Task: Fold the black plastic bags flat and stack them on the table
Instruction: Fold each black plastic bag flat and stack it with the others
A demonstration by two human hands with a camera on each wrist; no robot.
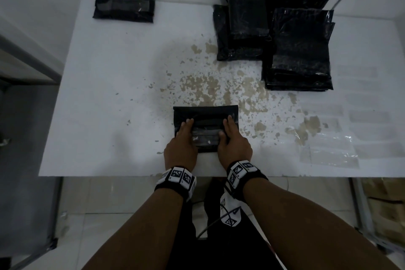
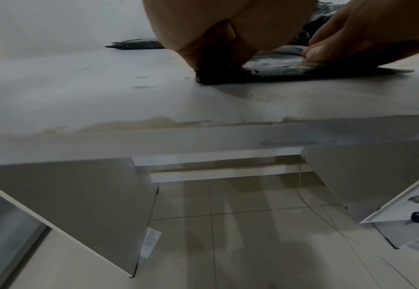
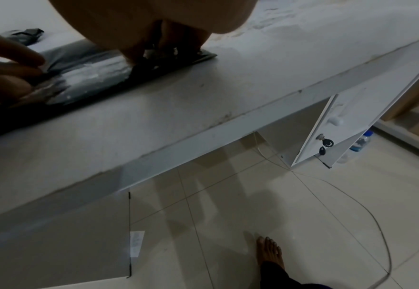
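Left hand: the left hand (image 1: 182,146) lies on the left end of the black bag (image 1: 206,114) near the front edge of the table (image 1: 98,116). Its fingers reach forward over the plastic and its thumb tucks in at the folded strip; from the left wrist view the fingers (image 2: 198,58) bend down onto the bag's edge, pinning it to the tabletop.
Right hand: the right hand (image 1: 233,144) mirrors it on the right end of the same bag, fingers extended and pressing down, thumb turned inward against the fold. In the right wrist view its fingertips (image 3: 168,47) press the bag's corner down on the surface.
Black bag: it lies flat on the table between the two hands, partly folded, with a shiny creased band (image 3: 97,68) across its middle and a flat flap beyond the fingertips.
Table surface: white, with a wide patch of brownish chipped spots (image 1: 219,85) just beyond and to the right of the bag.
Clear plastic: a transparent sheet (image 1: 328,149) lies at the right near edge, well apart from the hands.
Unfolded bags: loose piles of black bags (image 1: 300,50) sit at the far right, overlapping one another.
Folded bag: one narrow folded bag (image 1: 123,8) lies alone at the far left corner.
Below the table: tiled floor (image 3: 253,195), a thin cable (image 3: 352,195), and a bare foot (image 3: 269,250).
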